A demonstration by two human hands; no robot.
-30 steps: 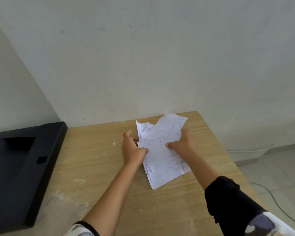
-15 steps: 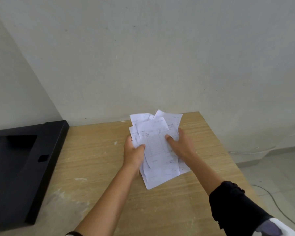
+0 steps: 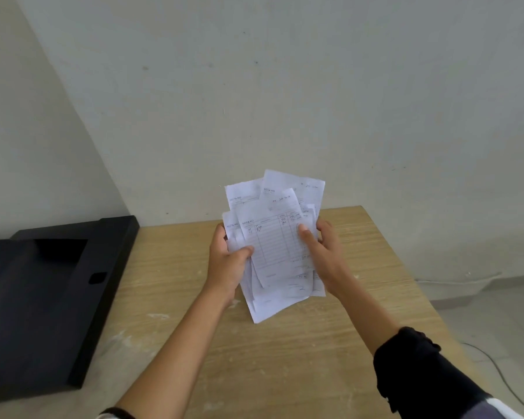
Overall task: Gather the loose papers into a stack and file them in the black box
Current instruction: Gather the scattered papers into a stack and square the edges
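A ragged bundle of white printed papers [image 3: 277, 243] is held up above the wooden table [image 3: 285, 358], its sheets fanned out unevenly at the top and bottom. My left hand [image 3: 227, 264] grips the bundle's left edge, thumb on the front sheet. My right hand [image 3: 322, 252] grips the right edge, thumb pressed on the top sheet. The black box [image 3: 43, 300] lies open on the table's left side, well apart from the hands; its inside looks dark and I see nothing in it.
A pale wall stands close behind the table's far edge. The table's right edge drops to a tiled floor [image 3: 496, 316] where a thin cable [image 3: 502, 385] runs. White scuff marks dot the tabletop near the front left.
The papers went from lying on the table under both hands to being lifted and tilted upright. Both hands rose with them and closed in on the bundle's sides.
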